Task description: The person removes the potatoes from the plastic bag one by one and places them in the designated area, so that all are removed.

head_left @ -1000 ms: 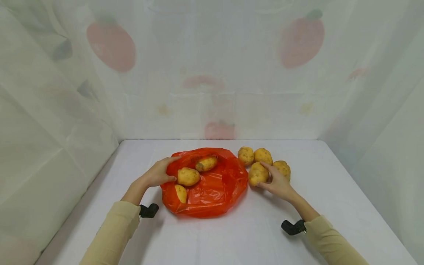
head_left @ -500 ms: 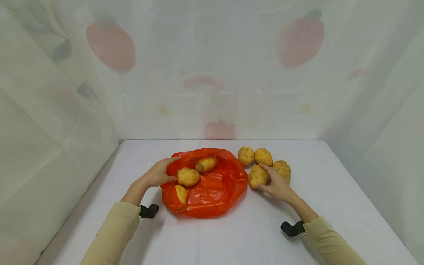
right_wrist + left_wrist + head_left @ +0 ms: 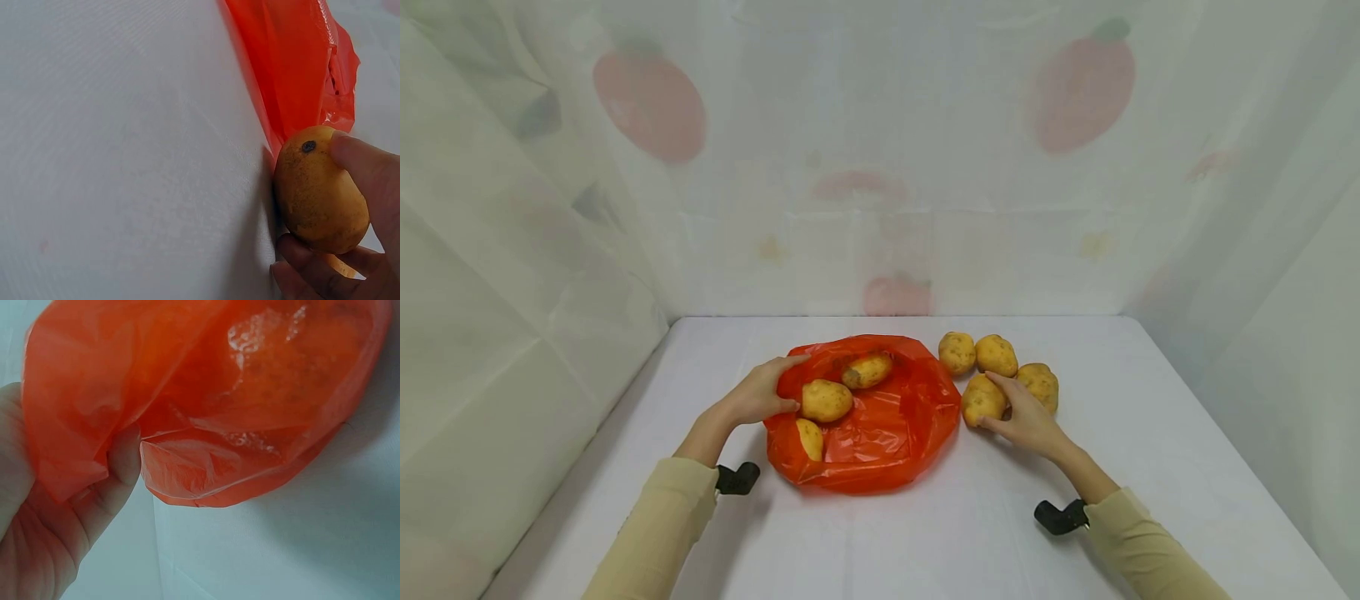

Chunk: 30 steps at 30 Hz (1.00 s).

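A red plastic bag lies with its mouth spread, three potatoes inside: one near the back, one in the middle and one at the front left. My left hand grips the bag's left edge; in the left wrist view thumb and fingers have the thin film between them. Just right of the bag, my right hand holds a potato between thumb and fingers. The right wrist view has this potato low by the tabletop, beside the red film.
Behind and beside the right hand lie three more potatoes: one by the bag's back corner, one next to it and one farther right. The white table meets a printed curtain at its far edge.
My right hand and its potato have shifted slightly toward the front of the table, staying beside the bag. The left hand and the bag look unchanged.
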Tool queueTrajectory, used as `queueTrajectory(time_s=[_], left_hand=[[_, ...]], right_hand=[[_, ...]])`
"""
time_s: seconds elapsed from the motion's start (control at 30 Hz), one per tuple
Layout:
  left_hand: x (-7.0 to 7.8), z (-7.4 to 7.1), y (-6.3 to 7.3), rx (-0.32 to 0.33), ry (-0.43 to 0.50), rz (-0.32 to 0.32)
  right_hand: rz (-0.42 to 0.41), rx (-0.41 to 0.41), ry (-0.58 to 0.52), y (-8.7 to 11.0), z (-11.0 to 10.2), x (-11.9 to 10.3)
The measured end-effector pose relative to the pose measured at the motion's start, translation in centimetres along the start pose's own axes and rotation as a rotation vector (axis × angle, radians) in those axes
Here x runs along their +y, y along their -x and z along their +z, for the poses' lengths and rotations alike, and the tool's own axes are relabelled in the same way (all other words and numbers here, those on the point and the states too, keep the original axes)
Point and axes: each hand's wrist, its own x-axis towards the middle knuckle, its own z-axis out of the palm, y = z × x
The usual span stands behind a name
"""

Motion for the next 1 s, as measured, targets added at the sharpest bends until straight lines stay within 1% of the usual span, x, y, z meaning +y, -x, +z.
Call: queueTrajectory(time_s=[0.1,0.3,0.4,0.63,0.87,1.0], left_hand=[[-0.01,0.01,0.01,0.000,0.000,-0.002],[-0.04,0.05,0.02,0.001,-0.002,-0.004],[-0.01,0.04,0.02,0.002,0.000,-0.010],[-0.03,0.03,0.02,0.008,-0.015,0.004],[-0.07,0.08,-0.10,0.004,-0.015,-0.011],[0.00,0.11,-0.03,0.003,-0.014,-0.009]], right_hand=[[-0.002,0.005,0.006,-0.01,0.05,0.02],[-0.039,0.035,0.027,-0.01,-0.01,-0.14],[-0.038,0.039,0.029,0.01,-0.06,-0.27],[-0.029,0.029,0.050,0.08,-0.12,-0.30],[-0.020,0.013,0.076,0.29,-0.39,-0.41],[-0.019,0.002,0.085,0.35,-0.43,-0.40]])
